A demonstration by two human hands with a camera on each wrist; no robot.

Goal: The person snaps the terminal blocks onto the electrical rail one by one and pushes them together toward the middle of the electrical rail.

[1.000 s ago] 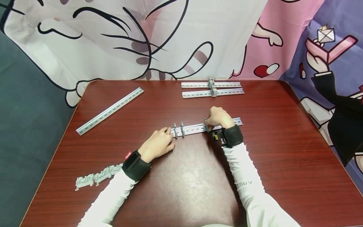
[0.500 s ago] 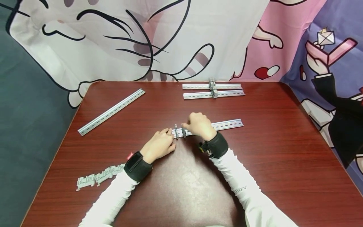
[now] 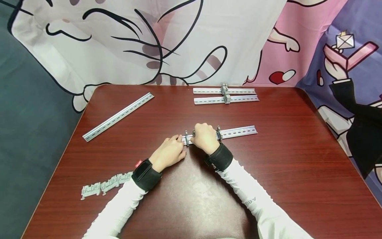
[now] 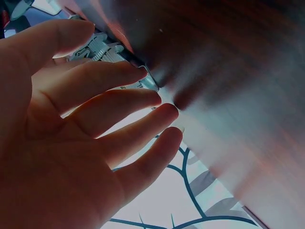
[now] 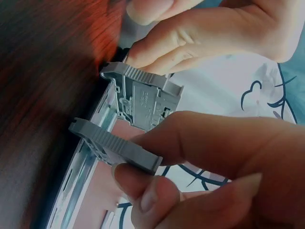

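A slotted metal DIN rail [image 3: 238, 131] lies crosswise in front of me with three grey plastic rail clips on it. My right hand [image 3: 205, 137] pinches the middle clip [image 5: 119, 145] between thumb and fingers; it is mostly hidden in the head view. The left clip [image 3: 186, 138] stands upright between my hands, its ribbed edge plain in the right wrist view. Just right of my right hand stands the third clip [image 3: 219, 133]. My left hand [image 3: 167, 152] rests at the rail's left end, its fingers extended and fingertips touching the rail.
Two short rails [image 3: 209, 100] lie at the back, with joined grey clips [image 3: 226, 94] across them. Another bare rail [image 3: 117, 117] lies slanted at the back left. A row of pale green-grey plastic pieces [image 3: 105, 185] lies beside my left forearm. A printed cloth [image 3: 185, 39] hangs behind the table.
My right hand has left the right-hand clip and moved left along the rail to the middle clip, which it now pinches. My left hand has stayed at the rail's left end.
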